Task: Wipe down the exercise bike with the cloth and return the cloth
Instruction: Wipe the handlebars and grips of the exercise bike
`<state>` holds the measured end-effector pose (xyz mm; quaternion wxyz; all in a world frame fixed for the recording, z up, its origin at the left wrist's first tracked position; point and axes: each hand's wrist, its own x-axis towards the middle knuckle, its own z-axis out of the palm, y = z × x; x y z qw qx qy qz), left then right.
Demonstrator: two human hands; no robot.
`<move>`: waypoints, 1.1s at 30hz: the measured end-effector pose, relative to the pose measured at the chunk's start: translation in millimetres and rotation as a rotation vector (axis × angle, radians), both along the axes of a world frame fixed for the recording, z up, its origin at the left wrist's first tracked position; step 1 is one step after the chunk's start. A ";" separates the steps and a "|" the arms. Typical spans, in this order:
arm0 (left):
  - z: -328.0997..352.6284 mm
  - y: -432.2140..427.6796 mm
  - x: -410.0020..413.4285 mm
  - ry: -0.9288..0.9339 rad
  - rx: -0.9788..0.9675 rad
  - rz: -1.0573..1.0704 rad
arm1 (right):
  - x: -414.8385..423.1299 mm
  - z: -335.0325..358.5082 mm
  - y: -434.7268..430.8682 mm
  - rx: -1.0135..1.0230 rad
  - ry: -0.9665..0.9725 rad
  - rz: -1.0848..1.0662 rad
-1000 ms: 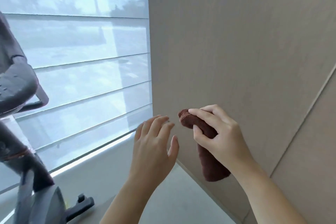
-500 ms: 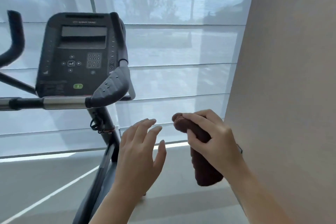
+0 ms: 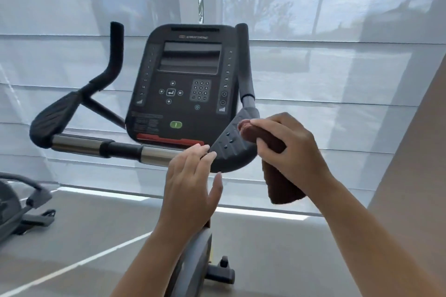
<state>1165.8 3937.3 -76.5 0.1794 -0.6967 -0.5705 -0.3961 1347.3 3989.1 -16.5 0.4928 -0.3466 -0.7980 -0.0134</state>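
Now, head view: right hand (image 3: 293, 152) fingers curled tight around rolled brown cloth (image 3: 281, 183), cloth end poking past fingertips beside exercise bike (image 3: 185, 89) right handlebar pad. Left hand (image 3: 190, 188) flat, fingers loosely spread, fingertips at handlebar.

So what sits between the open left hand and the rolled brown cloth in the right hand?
In the head view, the bike's dark right elbow pad fills the gap between the left hand and the brown cloth gripped by the right hand.
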 end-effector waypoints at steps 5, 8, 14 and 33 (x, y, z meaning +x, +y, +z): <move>3.8 32.6 -21.7 0.047 -0.014 0.000 | -37.3 21.7 50.7 0.071 -0.241 -0.054; 1.0 45.2 -30.8 0.051 -0.021 -0.014 | -43.0 12.0 63.4 -0.121 -0.321 -0.095; -10.0 60.1 -34.0 0.010 0.031 -0.070 | -47.9 6.8 66.7 -0.225 -0.458 -0.167; -15.9 62.1 -52.0 -0.004 0.016 -0.222 | -47.1 -0.2 58.9 -0.078 -0.368 -0.175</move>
